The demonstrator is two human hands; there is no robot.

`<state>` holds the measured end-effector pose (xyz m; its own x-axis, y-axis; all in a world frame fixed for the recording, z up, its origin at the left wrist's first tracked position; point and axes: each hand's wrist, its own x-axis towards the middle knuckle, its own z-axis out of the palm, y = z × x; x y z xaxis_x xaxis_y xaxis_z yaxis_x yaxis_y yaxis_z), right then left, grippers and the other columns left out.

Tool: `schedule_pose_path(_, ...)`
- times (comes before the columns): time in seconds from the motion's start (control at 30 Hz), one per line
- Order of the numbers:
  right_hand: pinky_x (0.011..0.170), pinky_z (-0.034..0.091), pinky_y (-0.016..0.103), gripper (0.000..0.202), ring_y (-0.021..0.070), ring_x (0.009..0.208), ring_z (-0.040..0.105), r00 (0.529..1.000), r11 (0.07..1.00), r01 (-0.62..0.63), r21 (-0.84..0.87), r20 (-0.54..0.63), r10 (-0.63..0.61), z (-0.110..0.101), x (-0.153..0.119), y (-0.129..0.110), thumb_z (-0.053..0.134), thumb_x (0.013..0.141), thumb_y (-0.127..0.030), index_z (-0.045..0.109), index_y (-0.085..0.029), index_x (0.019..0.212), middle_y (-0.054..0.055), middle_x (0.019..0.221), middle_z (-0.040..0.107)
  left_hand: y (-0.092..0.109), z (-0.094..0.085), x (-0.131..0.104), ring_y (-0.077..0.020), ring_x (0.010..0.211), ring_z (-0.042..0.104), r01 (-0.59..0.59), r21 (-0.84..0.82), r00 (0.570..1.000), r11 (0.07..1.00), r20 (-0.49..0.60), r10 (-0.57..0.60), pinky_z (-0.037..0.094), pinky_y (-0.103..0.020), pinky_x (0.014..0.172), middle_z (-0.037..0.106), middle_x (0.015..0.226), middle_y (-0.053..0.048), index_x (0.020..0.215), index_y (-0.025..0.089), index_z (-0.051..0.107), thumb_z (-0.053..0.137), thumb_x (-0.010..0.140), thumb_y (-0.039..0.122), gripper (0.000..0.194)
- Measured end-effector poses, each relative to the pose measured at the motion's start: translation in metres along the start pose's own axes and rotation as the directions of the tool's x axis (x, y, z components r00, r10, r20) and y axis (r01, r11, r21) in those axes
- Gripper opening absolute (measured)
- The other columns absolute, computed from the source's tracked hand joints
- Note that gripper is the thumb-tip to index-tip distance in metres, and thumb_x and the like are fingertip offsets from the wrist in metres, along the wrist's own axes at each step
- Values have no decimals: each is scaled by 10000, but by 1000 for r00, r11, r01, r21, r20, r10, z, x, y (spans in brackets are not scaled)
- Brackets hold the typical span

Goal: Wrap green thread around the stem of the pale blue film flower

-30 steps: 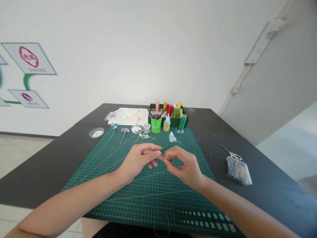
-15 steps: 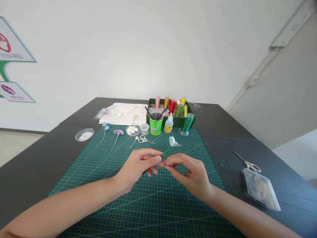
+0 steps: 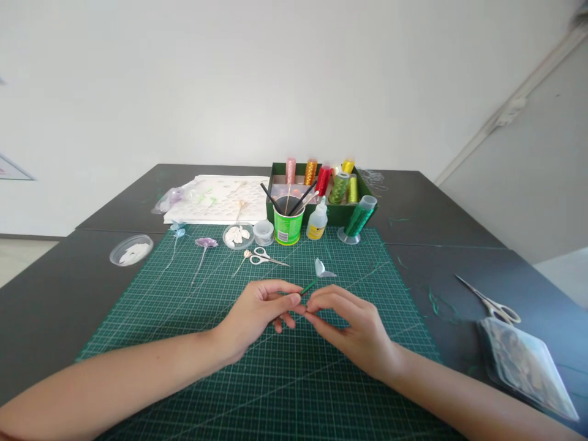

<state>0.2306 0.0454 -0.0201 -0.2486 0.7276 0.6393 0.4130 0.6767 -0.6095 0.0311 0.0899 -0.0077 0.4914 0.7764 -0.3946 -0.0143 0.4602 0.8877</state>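
A thin green stick (image 3: 309, 286) is pinched between the thumb and fingers of my left hand (image 3: 260, 309), its tip pointing up and to the right. Close against it, my right hand (image 3: 351, 321) has thumb and forefinger pressed together near the left fingertips; whatever lies between them is too small to make out. Just beyond the stick's tip is a pale blue petal piece (image 3: 324, 269), apparently on the green cutting mat (image 3: 257, 392). Small white-handled scissors (image 3: 264, 257) lie farther off, beside a small peach flower (image 3: 247, 253).
Behind stand a green tin (image 3: 287, 228) of tools, a glue bottle (image 3: 317, 220), a green thread spool (image 3: 360, 217) and a box (image 3: 337, 214) of spools. Petal dishes (image 3: 131, 250) and wired flowers (image 3: 206, 243) lie left. Scissors (image 3: 496, 306) and a plastic case (image 3: 528, 364) are right.
The view has shifted slightly, so the table things sit differently in the picture. Both hands keep nearly the same pose around the green stick.
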Motion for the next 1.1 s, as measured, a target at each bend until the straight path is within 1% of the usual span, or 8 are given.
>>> schedule_pose_path(0.13,711,622,217,121,138,775,743,994,994,-102,48,52,99,4,-2,11,696,906,-68,682,-187,919,38,855,743,-6,-6,10,-95,571,635,53,-41,998,998,18,-52,416,-181,480,787,799,-54,993,137,765,883,769,393,360)
schedule_pose_path(0.27,731,616,201,127,129,785,746,987,986,-148,79,74,142,7,-5,18,701,898,-62,692,-179,947,37,865,752,-9,-10,14,-88,569,640,107,-81,994,991,36,-104,414,-163,463,790,797,-48,1000,146,770,882,781,390,346)
schedule_pose_path(0.37,734,613,189,107,125,782,752,979,976,-195,101,74,188,9,-9,19,719,906,-86,685,-178,949,32,860,759,-10,-11,14,-88,551,637,126,-97,991,987,60,-120,425,-158,450,789,782,-48,991,146,778,883,779,406,352)
schedule_pose_path(0.47,737,615,183,87,121,778,756,971,964,-232,132,87,222,9,-11,18,724,923,-115,676,-184,945,25,854,760,-10,-14,14,-84,538,650,151,-122,986,981,90,-141,455,-146,450,798,788,-50,977,154,784,885,783,408,335)
schedule_pose_path(0.6,757,624,182,85,123,803,762,961,953,-266,147,117,250,8,-11,20,715,931,-105,680,-182,935,35,866,758,-12,-17,16,-87,528,677,198,-162,977,967,109,-182,518,-143,465,798,785,-42,960,157,784,886,793,391,305)
schedule_pose_path(0.8,771,633,193,81,131,828,767,956,949,-272,159,155,248,4,-11,21,707,937,-93,687,-166,965,56,891,763,-15,-18,17,-99,521,700,225,-174,968,959,155,-199,545,-139,455,797,773,-43,999,160,784,872,814,388,306)
schedule_pose_path(0.97,792,636,188,71,129,841,764,969,964,-221,146,144,201,4,-12,19,685,951,-88,686,-155,974,61,886,762,-16,-16,15,-90,513,694,238,-195,968,951,132,-215,555,-134,454,791,778,-30,1007,164,779,874,814,378,303)
schedule_pose_path(1.1,768,653,225,75,144,836,759,970,967,-214,140,146,194,5,-13,18,654,975,-112,673,-182,995,57,897,754,-17,-14,13,-89,502,687,224,-201,971,954,125,-202,544,-129,445,789,764,-34,1014,157,776,876,812,373,312)
